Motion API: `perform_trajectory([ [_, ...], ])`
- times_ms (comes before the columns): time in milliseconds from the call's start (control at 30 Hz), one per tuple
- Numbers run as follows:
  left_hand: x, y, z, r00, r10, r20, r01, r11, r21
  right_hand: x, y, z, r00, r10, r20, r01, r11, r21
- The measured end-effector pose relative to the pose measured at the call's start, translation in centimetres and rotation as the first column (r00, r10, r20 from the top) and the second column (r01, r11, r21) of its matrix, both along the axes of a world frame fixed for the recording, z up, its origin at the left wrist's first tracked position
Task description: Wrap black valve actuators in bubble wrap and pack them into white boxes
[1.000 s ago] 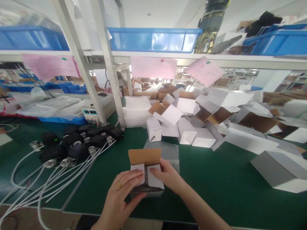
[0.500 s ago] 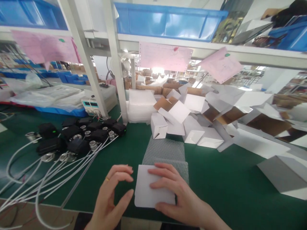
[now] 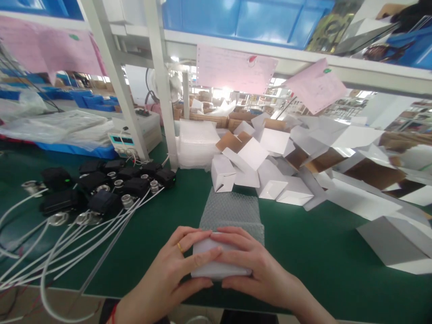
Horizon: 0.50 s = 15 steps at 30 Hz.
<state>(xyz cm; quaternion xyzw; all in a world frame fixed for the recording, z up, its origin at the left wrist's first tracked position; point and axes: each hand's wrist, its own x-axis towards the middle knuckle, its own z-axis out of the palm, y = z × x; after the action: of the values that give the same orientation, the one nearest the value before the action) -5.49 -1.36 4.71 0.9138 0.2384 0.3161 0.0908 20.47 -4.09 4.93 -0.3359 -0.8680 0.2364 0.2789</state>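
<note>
Head view: your left hand (image 3: 172, 265) and right hand (image 3: 261, 263) grip the white box (image 3: 222, 271), bubble wrap (image 3: 232, 209) at twelve o'clock; uneven finger pressure could crease the box.

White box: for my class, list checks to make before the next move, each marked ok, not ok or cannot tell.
1. Left hand on the white box: ok.
2. Right hand on it too: ok.
3. Top closed: ok, white panel across it.
4. Front edge fully tucked: cannot tell, partly covered.
5. Contents seated: cannot tell, hidden.
6. Black devices apart from both hands: ok, off to the left.
</note>
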Motion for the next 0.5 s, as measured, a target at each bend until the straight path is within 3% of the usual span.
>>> perform_trajectory([
  [133,0.0,-0.3,-0.8,1.0,0.014,0.016,-0.014,1.0,-0.017,0.2,0.1,0.7,1.0,0.011,-0.02,-0.011,1.0,-0.027],
  [300,0.2,-1.1,-2.4,0.994,0.025,0.111,-0.023,1.0,-0.019,0.1,-0.2,-0.2,1.0,0.009,-0.03,-0.008,1.0,0.019],
  [500,0.9,-2.0,-2.2,0.984,0.086,0.157,-0.089,0.996,0.009,0.5,0.0,-0.5,0.999,0.033,0.013,-0.034,0.995,0.097],
])
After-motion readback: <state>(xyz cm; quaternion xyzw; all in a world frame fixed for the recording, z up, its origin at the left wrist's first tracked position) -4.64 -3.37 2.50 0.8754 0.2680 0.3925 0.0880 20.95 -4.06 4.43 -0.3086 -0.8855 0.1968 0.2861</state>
